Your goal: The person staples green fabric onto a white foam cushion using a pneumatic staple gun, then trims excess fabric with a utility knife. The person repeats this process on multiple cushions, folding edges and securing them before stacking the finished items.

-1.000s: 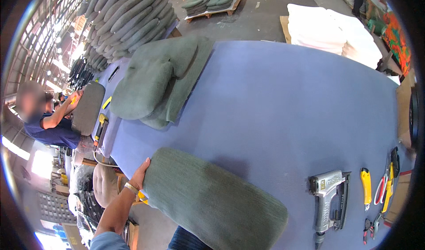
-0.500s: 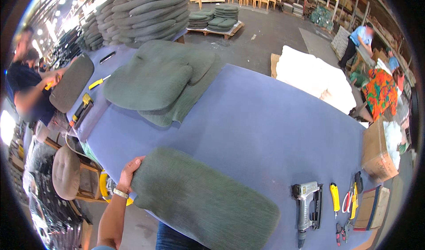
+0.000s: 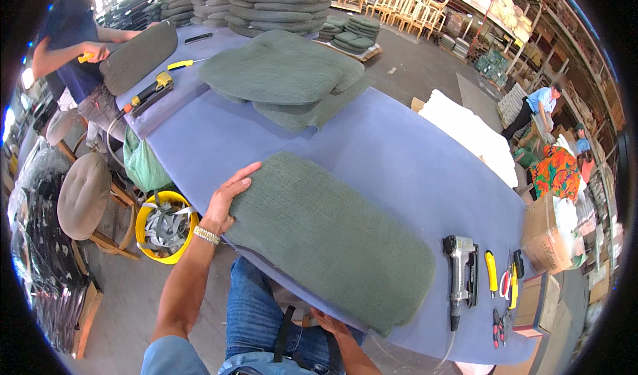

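Observation:
A long, rounded-corner cushion panel (image 3: 332,235) covered in dark green fabric lies slantwise across the near edge of the blue work table. My left hand (image 3: 229,199), with a bracelet on the wrist, grips its left end, fingers along the edge. My right hand (image 3: 332,323) is at the panel's near lower edge, in front of my lap. Its fingers are partly hidden there, so their grip cannot be made out. To the right of the panel lies a grey pneumatic staple gun (image 3: 458,275) with a hose.
Yellow cutter (image 3: 491,271), red-handled scissors (image 3: 506,283) and pliers (image 3: 498,328) lie at the right. Green seat covers (image 3: 279,69) are piled farther back. A yellow bucket (image 3: 141,235) of scraps stands left below the table (image 3: 399,156). Another person (image 3: 73,49) works at far left.
The view has shifted, showing more of my lap and the bucket. My right hand has come into view at the panel's near edge. My left hand still holds the left end.

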{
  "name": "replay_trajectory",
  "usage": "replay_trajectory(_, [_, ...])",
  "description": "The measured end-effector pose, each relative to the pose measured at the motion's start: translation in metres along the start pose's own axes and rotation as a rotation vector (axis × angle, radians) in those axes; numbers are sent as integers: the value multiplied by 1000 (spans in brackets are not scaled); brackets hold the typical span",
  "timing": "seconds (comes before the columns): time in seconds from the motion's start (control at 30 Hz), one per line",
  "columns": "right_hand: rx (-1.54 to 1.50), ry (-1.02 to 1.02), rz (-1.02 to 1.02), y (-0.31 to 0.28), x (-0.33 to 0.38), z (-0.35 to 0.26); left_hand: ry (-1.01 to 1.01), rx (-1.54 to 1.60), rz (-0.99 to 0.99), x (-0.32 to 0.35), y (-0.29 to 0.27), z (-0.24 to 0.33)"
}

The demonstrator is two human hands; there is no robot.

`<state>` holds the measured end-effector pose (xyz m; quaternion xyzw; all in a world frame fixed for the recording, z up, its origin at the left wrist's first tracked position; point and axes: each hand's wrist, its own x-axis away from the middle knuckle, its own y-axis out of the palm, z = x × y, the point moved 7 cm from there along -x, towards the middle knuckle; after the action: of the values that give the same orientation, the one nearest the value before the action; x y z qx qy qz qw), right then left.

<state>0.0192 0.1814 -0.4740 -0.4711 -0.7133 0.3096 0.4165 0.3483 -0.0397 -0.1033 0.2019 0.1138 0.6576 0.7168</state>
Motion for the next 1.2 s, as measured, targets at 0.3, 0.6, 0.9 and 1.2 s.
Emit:
replay_trajectory(0.3, [-599,-206,-150,-151,86,-159,244,17,110,79,-1,-35])
replay_trajectory(0.6, [-448,-457,120,-275,81,-265,1057,-850,-49,220,90,78])
replay_trajectory(0.9, [-220,-457,87,-256,25,-300,1520,-483,81,279,183,84])
replay_trajectory(1.2, [-243,-821,477,-319,37,-342,706,-1179,42,182,32,28])
